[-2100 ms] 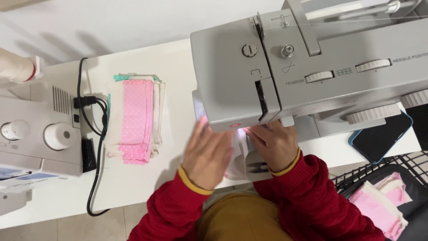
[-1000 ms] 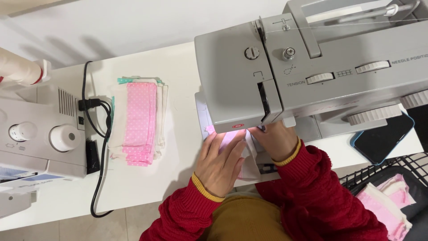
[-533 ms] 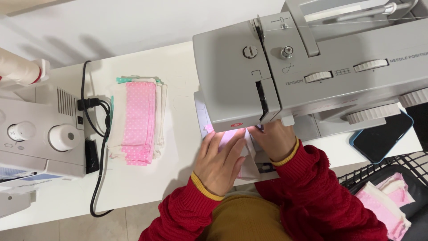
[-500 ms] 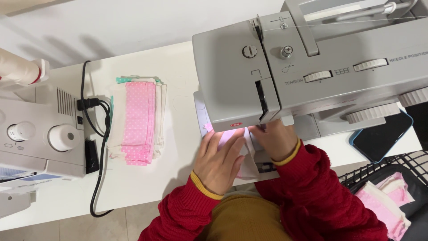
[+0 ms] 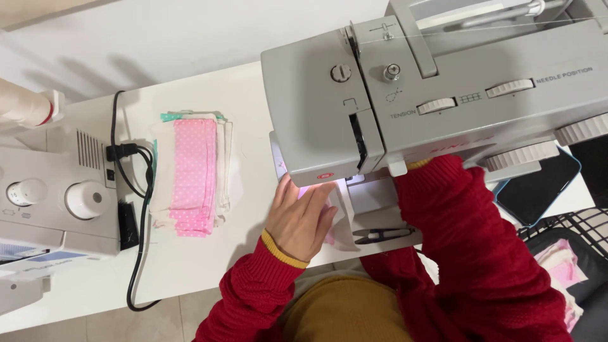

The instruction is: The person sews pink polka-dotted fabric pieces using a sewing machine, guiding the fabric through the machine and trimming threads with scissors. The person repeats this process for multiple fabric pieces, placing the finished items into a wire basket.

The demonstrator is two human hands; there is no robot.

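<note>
My left hand lies flat, fingers spread, on a small piece of pink and white fabric on the bed of the grey sewing machine, just left of the needle area. My right hand is hidden: its red sleeve reaches up behind the machine's body. A small pair of thread snips lies on the machine bed near the front edge, to the right of my left hand.
A stack of pink dotted and white fabric pieces lies on the white table at left. Further left stands a second machine with a black cable. A dark phone and a wire basket of pink fabric are at right.
My right hand has left the fabric and gone up behind the machine's body, out of sight. My left hand stays pressed on the fabric under the machine head.
</note>
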